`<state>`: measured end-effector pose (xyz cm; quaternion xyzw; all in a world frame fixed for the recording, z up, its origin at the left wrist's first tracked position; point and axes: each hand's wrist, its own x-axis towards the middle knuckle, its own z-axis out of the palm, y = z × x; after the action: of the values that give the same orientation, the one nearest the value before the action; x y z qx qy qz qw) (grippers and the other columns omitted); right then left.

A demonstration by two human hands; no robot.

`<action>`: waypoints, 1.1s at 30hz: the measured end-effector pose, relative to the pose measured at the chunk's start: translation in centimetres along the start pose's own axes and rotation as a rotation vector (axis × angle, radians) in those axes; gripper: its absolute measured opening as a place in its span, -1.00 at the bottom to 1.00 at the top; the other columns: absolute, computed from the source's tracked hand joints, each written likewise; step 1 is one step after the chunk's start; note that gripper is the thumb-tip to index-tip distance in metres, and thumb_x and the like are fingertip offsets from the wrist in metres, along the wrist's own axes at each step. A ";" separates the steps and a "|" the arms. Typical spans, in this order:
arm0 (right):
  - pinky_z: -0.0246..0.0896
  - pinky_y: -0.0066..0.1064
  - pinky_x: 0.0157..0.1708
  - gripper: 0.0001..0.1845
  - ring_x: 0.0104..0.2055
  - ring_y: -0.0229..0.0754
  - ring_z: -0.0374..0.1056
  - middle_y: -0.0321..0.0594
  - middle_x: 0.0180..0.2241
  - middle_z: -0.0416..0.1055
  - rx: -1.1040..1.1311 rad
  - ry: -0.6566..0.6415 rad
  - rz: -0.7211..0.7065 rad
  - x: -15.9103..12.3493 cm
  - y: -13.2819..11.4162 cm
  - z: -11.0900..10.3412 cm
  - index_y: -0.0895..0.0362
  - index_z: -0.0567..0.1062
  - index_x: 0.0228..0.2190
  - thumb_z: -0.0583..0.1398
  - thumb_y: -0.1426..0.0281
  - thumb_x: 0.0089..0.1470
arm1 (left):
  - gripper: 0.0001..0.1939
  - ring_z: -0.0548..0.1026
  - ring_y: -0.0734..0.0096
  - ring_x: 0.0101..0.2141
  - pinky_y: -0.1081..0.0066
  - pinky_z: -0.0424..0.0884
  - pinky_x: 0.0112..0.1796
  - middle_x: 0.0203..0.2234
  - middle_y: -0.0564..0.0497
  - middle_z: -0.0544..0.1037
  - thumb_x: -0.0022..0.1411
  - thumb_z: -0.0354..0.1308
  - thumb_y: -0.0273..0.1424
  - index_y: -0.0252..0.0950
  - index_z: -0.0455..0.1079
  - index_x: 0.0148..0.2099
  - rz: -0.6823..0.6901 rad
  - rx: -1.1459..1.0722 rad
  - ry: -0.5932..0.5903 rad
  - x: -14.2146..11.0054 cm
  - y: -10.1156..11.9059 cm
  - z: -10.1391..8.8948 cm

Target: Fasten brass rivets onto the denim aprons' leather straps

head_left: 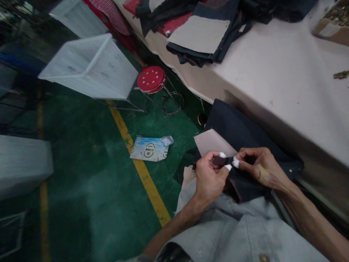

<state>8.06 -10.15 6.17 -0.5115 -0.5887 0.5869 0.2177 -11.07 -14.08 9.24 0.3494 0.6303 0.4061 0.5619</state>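
Note:
My left hand (209,178) and my right hand (256,165) meet over my lap, both closed in a pinch on a dark navy garment (240,134). White tape covers several fingertips. The left fingers grip a small dark fold of the cloth; the right fingers pinch the cloth just beside it. A pale beige lining piece (212,142) shows on the garment above my left hand. The garment drapes from my lap up toward the table edge.
A pale pink worktable (286,83) runs along the right, with stacked dark garments (207,36) and a cardboard box (332,22). On the green floor are a red stool (151,78), white bins (92,67), a yellow line (141,171) and a plastic packet (149,148).

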 end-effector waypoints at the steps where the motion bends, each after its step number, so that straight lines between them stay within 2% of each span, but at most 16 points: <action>1: 0.04 -0.44 -0.52 -0.85 -0.49 -0.25 0.25 -0.27 -0.47 0.45 0.016 0.002 0.038 0.2 0.1 0.0 0.17 0.59 -0.39 0.30 0.33 0.07 | -0.64 0.54 0.44 -0.46 0.53 0.43 -0.46 -0.39 0.00 0.60 0.02 0.27 -0.58 -0.35 0.41 -0.08 0.006 0.004 0.000 0.0 0.2 0.1; 5: -0.01 -0.47 -0.54 -0.86 -0.52 -0.27 0.23 -0.30 -0.53 0.44 0.028 0.042 0.102 0.9 0.1 0.6 0.17 0.60 -0.40 0.32 0.34 0.02 | -0.65 0.56 0.44 -0.42 0.53 0.46 -0.41 -0.38 -0.01 0.59 0.03 0.29 -0.57 -0.37 0.42 -0.08 0.030 0.000 0.007 0.4 -0.2 0.0; 7: 0.04 -0.47 -0.53 -0.87 -0.50 -0.26 0.26 -0.30 -0.52 0.46 0.034 0.057 0.065 0.8 -0.1 0.6 0.16 0.60 -0.41 0.33 0.34 0.02 | -0.63 0.55 0.46 -0.42 0.52 0.47 -0.38 -0.39 0.01 0.57 0.01 0.30 -0.58 -0.37 0.42 -0.08 0.029 -0.046 0.012 0.8 -0.7 -0.2; 9: 0.11 -0.46 -0.51 -0.86 -0.47 -0.25 0.31 -0.28 -0.46 0.49 0.064 0.145 -0.010 0.1 -0.4 0.1 0.15 0.61 -0.40 0.35 0.32 0.03 | -0.62 0.52 0.49 -0.45 0.54 0.44 -0.41 -0.41 0.02 0.56 0.00 0.33 -0.56 -0.37 0.42 -0.08 0.019 -0.085 0.026 1.2 -1.1 -0.4; 12: 0.23 -0.45 -0.44 -0.85 -0.40 -0.22 0.38 -0.24 -0.36 0.53 0.146 0.485 -0.144 -1.9 -0.3 -1.8 0.13 0.63 -0.36 0.40 0.32 0.00 | -0.52 0.50 0.50 -0.47 0.55 0.43 -0.44 -0.42 0.03 0.56 -0.02 0.37 -0.53 -0.38 0.45 0.00 0.017 -0.093 0.054 1.5 -1.0 -0.5; 15: 0.28 -0.44 -0.42 -0.85 -0.39 -0.23 0.39 -0.25 -0.36 0.52 0.164 0.870 -0.207 -4.5 0.5 -4.4 0.12 0.63 -0.37 0.42 0.34 -0.04 | -0.37 0.58 0.41 -0.37 0.49 0.52 -0.33 -0.35 0.00 0.63 -0.01 0.38 -0.53 -0.36 0.44 0.17 0.032 -0.091 0.049 1.6 -0.5 -0.6; 18: 0.32 -0.41 -0.42 -0.81 -0.42 -0.23 0.39 -0.26 -0.40 0.49 0.104 1.161 -0.211 -7.1 1.6 -6.7 0.14 0.62 -0.40 0.43 0.31 -0.08 | -0.51 0.64 0.32 -0.28 0.46 0.56 -0.23 -0.25 -0.08 0.68 0.05 0.38 -0.49 -0.39 0.54 0.08 0.026 -0.042 0.020 2.1 -0.4 -0.9; 21: 0.33 -0.39 -0.41 -0.79 -0.42 -0.22 0.40 -0.27 -0.40 0.48 -0.007 1.349 -0.211 -9.5 1.5 -7.1 0.15 0.60 -0.36 0.41 0.32 -0.06 | -0.61 0.67 0.26 -0.27 0.44 0.57 -0.23 -0.25 -0.12 0.70 0.10 0.39 -0.43 -0.42 0.58 0.01 -0.007 -0.021 -0.019 2.9 -0.5 -1.2; 22: 0.34 -0.39 -0.40 -0.81 -0.41 -0.21 0.41 -0.26 -0.39 0.48 -0.061 1.350 -0.210 -10.2 0.9 -6.6 0.14 0.60 -0.34 0.40 0.32 -0.02 | -0.59 0.67 0.24 -0.26 0.43 0.58 -0.23 -0.25 -0.13 0.70 0.10 0.40 -0.42 -0.42 0.58 0.02 -0.014 -0.035 -0.023 2.9 -0.4 -1.3; 23: 0.36 -0.38 -0.38 -0.82 -0.38 -0.19 0.42 -0.25 -0.36 0.49 -0.118 1.285 -0.201 -10.7 0.2 -5.8 0.13 0.60 -0.31 0.37 0.33 0.03 | -0.57 0.68 0.23 -0.25 0.42 0.58 -0.21 -0.23 -0.14 0.70 0.10 0.41 -0.41 -0.42 0.58 0.03 -0.016 -0.051 -0.022 2.9 -0.2 -1.3; 25: 0.43 -0.30 -0.27 -0.77 -0.27 -0.11 0.48 -0.18 -0.26 0.52 -0.229 1.024 -0.213 -11.4 -1.5 -3.4 0.11 0.59 -0.19 0.34 0.33 0.09 | -0.55 0.68 0.20 -0.22 0.40 0.58 -0.18 -0.20 -0.16 0.70 0.10 0.41 -0.40 -0.43 0.57 0.05 -0.018 -0.077 -0.030 2.3 0.4 -1.3; 27: 0.46 -0.14 -0.10 -0.57 -0.09 0.03 0.49 -0.05 -0.08 0.51 -0.332 0.733 -0.283 -11.3 -3.0 -0.7 0.11 0.54 0.00 0.35 0.29 0.08 | -0.55 0.68 0.18 -0.19 0.38 0.58 -0.15 -0.18 -0.19 0.70 0.12 0.39 -0.41 -0.43 0.56 0.07 -0.023 -0.095 -0.062 1.3 1.2 -1.0; 28: 0.45 -0.05 -0.03 -0.44 0.01 0.11 0.46 0.03 0.01 0.47 -0.383 0.641 -0.327 -10.9 -3.4 0.7 0.12 0.49 0.09 0.36 0.25 0.06 | -0.55 0.67 0.16 -0.17 0.36 0.58 -0.14 -0.17 -0.20 0.69 0.12 0.38 -0.42 -0.43 0.55 0.07 -0.027 -0.110 -0.084 0.8 1.6 -0.8; 30: 0.41 0.10 0.05 -0.25 0.13 0.24 0.38 0.14 0.12 0.40 -0.493 0.581 -0.391 -9.7 -3.6 3.1 0.16 0.41 0.19 0.38 0.18 0.02 | -0.54 0.67 0.13 -0.16 0.32 0.58 -0.12 -0.16 -0.21 0.69 0.11 0.36 -0.44 -0.43 0.54 0.08 -0.028 -0.140 -0.129 -0.1 2.3 -0.4; 31: 0.39 0.16 0.07 -0.22 0.16 0.28 0.35 0.18 0.15 0.38 -0.546 0.582 -0.394 -8.9 -3.3 4.1 0.18 0.38 0.21 0.37 0.17 0.01 | -0.53 0.66 0.13 -0.16 0.30 0.58 -0.11 -0.15 -0.22 0.68 0.11 0.36 -0.44 -0.43 0.54 0.09 -0.018 -0.150 -0.147 -0.5 2.5 -0.2; 33: 0.39 0.19 0.06 -0.28 0.16 0.30 0.35 0.21 0.14 0.39 -0.625 0.630 -0.379 -7.3 -2.5 5.3 0.23 0.38 0.21 0.31 0.24 0.06 | -0.54 0.65 0.12 -0.13 0.28 0.56 -0.07 -0.14 -0.23 0.67 0.10 0.34 -0.46 -0.43 0.53 0.08 0.018 -0.166 -0.186 -0.9 3.0 0.1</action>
<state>5.47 -18.38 9.87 -0.5889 -0.7253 0.1484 0.3243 -10.90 -13.65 12.33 0.3436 0.5367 0.4275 0.6412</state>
